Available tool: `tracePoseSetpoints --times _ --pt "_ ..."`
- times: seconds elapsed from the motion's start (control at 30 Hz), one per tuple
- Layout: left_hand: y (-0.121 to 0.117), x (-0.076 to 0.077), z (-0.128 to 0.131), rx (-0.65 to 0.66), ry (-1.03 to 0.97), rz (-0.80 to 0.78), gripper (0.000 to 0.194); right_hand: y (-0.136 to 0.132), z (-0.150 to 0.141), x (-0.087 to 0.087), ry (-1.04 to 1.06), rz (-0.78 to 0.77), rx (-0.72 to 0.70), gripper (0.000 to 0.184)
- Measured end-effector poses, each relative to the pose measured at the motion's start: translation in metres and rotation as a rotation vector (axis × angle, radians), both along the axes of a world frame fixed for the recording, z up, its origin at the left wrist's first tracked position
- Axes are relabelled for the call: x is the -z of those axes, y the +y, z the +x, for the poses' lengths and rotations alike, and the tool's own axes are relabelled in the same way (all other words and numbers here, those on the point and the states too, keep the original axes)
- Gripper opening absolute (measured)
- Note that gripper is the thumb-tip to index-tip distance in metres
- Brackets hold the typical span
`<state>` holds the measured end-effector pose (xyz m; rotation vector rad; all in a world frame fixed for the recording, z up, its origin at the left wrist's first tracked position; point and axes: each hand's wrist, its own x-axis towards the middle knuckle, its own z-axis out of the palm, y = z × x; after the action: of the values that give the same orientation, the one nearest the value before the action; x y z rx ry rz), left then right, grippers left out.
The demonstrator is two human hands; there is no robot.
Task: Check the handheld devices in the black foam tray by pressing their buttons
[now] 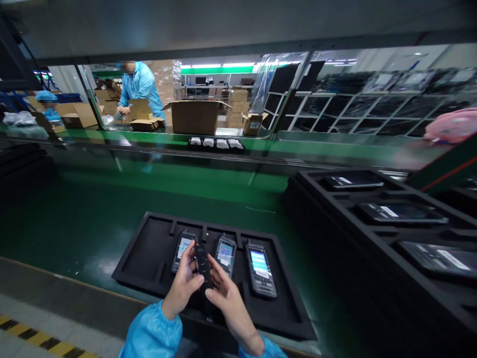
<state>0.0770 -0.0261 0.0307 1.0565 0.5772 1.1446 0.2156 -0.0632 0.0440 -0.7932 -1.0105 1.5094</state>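
A black handheld phone-like device (203, 268) is turned edge-on between my hands, above a black foam tray (139, 253). My left hand (183, 286) is closed on it, with the thumb on its lower part and the fingers along its left side. My right hand (227, 296) takes it from the right, its thumb near the bottom end and its fingertips along the side. Behind my fingers, a handheld device with a lit screen (184, 246) lies in the tray, partly covered. To the right lie a second device (225, 251) and a third, brighter one (261, 268).
Stacked black foam trays (320, 199) holding more devices rise at the right. White packets (216, 143) lie on a dark tray beyond the green bench (82, 199). Across it, a person in blue (143, 87) handles something near open cardboard boxes (196, 117). An overhead shelf (238, 25) spans the top.
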Motion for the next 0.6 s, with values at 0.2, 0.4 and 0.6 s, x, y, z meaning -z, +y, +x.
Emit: tracePoseSetpoints --times 0.2,0.4,0.6 --pt "-0.001 -0.002 -0.001 -0.006 0.056 0.019 0.08 -0.001 -0.006 -0.004 -0.049 -0.03 0.081 0.058" --pt "-0.004 -0.007 0.001 -0.028 0.122 0.052 0.079 -0.002 -0.006 0.003 -0.1 0.022 0.092 0.063" --pt "-0.01 -0.005 -0.001 -0.304 0.295 0.114 0.083 -0.007 -0.006 0.01 -0.177 0.087 0.082 0.051"
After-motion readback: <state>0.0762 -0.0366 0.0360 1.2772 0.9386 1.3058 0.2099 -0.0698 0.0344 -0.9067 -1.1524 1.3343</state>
